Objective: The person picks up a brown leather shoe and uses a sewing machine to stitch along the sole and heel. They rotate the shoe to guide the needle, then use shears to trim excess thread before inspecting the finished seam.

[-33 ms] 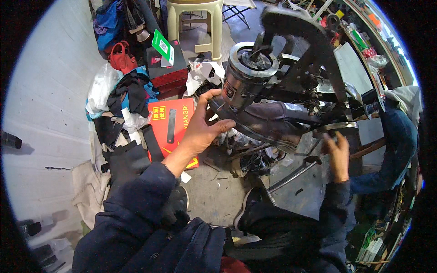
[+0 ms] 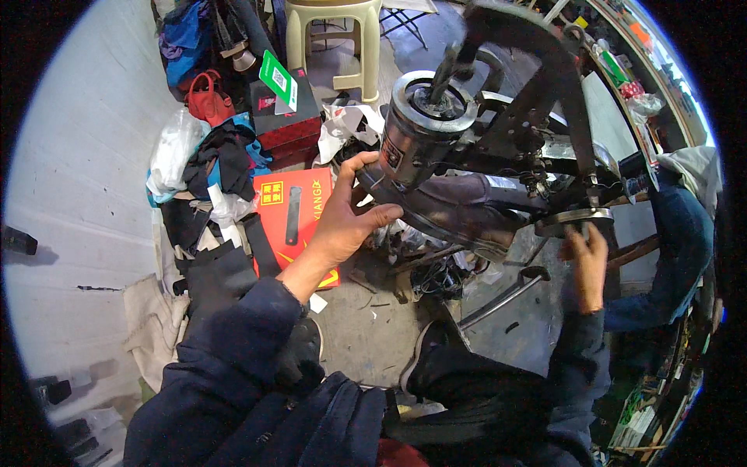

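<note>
A dark brown leather shoe (image 2: 467, 222) sits slanted under a black shoe-stitching machine (image 2: 537, 101). My left hand (image 2: 342, 222) grips the left end of its sole, thumb on the near edge and fingers at the far edge. Just above that end is a metal cylinder (image 2: 424, 132) with a round silver rim, part of the machine. On the right, my right hand (image 2: 587, 268) has its fingers curled up against the underside of a small round hand wheel (image 2: 574, 218). These fingertips are slightly blurred and partly hidden by the wheel.
A red box lid (image 2: 292, 233) with a dark flat strip lies left of my left hand. Behind it stand a dark red box (image 2: 288, 124) and a beige stool (image 2: 334, 23). Cloth scraps (image 2: 214, 265) are heaped at left. A metal bar (image 2: 502, 300) lies below the machine.
My right hand has shifted slightly right along the hand wheel. The machine's curved black upper part has swung a little rightward. My left hand and the shoe look the same.
</note>
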A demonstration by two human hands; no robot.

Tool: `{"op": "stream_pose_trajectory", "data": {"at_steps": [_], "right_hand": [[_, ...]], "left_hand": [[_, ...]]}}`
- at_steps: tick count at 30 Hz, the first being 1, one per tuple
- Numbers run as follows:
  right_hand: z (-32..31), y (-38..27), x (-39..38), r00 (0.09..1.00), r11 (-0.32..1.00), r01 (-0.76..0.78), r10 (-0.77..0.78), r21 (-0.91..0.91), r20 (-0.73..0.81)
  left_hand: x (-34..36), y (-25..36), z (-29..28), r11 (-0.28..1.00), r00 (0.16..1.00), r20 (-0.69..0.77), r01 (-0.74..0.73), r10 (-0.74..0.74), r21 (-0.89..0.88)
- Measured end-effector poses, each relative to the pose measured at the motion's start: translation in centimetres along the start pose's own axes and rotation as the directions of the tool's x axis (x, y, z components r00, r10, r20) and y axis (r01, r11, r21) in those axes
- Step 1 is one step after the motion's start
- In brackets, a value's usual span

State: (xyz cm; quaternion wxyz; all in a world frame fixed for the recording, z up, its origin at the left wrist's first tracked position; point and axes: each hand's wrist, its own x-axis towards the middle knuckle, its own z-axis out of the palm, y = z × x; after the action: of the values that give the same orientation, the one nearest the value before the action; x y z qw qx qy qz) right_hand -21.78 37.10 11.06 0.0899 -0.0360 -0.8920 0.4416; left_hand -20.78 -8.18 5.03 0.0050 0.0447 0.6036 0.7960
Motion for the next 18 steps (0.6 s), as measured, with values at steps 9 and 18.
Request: {"op": "stream_pose_trajectory", "data": {"at_steps": [9, 18], "right_hand": [[-6.2, 12.8, 4.3, 0.975, 0.956, -0.153, 0.105, -0.251, -0.196], [4.0, 5.5, -0.7, 0.893, 0.932, -0.361, 0.354, -0.028, 0.277]], "left_hand": [[-0.2, -0.2, -0.2, 0.999, 0.999, -0.001, 0.033, -0.033, -0.036], [-0.2, -0.2, 0.0, 0.999, 1.0, 0.006, -0.022, 0.022, -0.048]]}}
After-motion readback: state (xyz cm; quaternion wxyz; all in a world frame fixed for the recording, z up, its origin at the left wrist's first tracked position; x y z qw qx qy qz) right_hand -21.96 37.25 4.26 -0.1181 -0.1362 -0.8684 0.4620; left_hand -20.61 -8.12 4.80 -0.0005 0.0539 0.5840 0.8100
